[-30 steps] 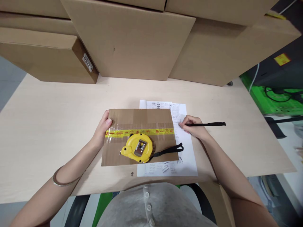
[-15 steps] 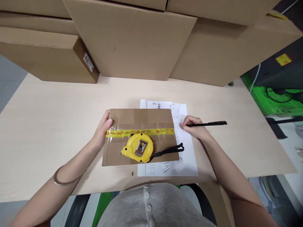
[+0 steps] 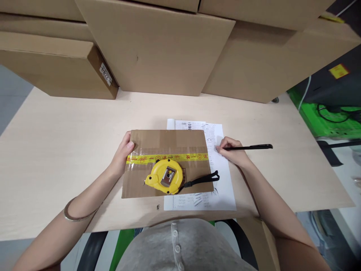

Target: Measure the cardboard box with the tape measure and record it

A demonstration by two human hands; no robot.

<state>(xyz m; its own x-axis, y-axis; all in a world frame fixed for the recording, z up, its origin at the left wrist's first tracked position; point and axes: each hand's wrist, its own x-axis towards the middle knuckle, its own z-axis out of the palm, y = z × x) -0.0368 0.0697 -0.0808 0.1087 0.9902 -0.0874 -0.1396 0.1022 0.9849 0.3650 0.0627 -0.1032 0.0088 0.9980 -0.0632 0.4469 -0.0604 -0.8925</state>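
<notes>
My left hand (image 3: 124, 152) grips the left edge of a cardboard box (image 3: 169, 139), thumb on top and fingers out of sight behind the side. Yellow tape with red print (image 3: 183, 158) runs across the box. On it lies a yellow tape measure (image 3: 163, 175) with a black wrist strap (image 3: 201, 178). Partly under the box is a sheet of paper (image 3: 222, 188) bearing print and handwriting. My right hand (image 3: 232, 152) is closed around a black pen (image 3: 254, 147), resting at the paper's right side; the pen's tip is hidden by the fingers.
Large cardboard boxes (image 3: 163, 56) stand along the back of the wooden table (image 3: 64, 150). A smaller carton with a label (image 3: 64, 71) sits at the back left. To the right are a green crate (image 3: 318, 120), black cables and a dark machine (image 3: 318, 88).
My right hand and the pen have shifted slightly to the right along the paper. The left hand, box and tape measure have stayed in place.
</notes>
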